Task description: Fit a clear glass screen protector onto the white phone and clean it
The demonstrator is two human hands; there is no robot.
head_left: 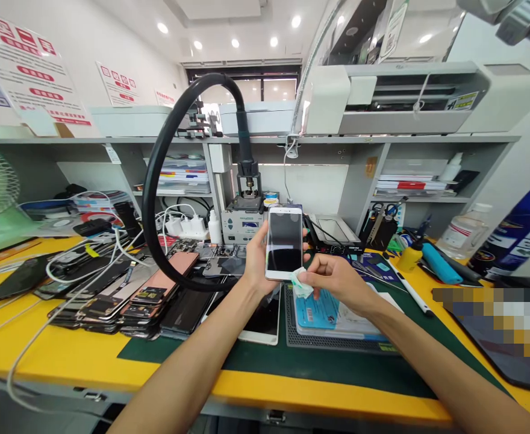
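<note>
A white-framed smartphone (285, 242), its screen dark, is held upright in my left hand (258, 260). The thumb wraps round its left edge, and fingertips show at its right edge. My right hand (332, 278) pinches a crumpled pale wipe (302, 283) against the phone's lower right corner. Below the hands, a blue-and-white packet (319, 310) lies on a dark perforated mat (337, 342). A white-edged tablet (265, 322) rests on the green mat to the left, partly covered by my left forearm.
Stacks of phones and screens (152, 295) fill the left of the yellow bench (79, 355). A thick black hose (150, 181) loops beside my left arm, up to a repair machine (242, 223). White cables trail at left. A clear bottle (466, 232) and yellow bottle (410, 256) stand right.
</note>
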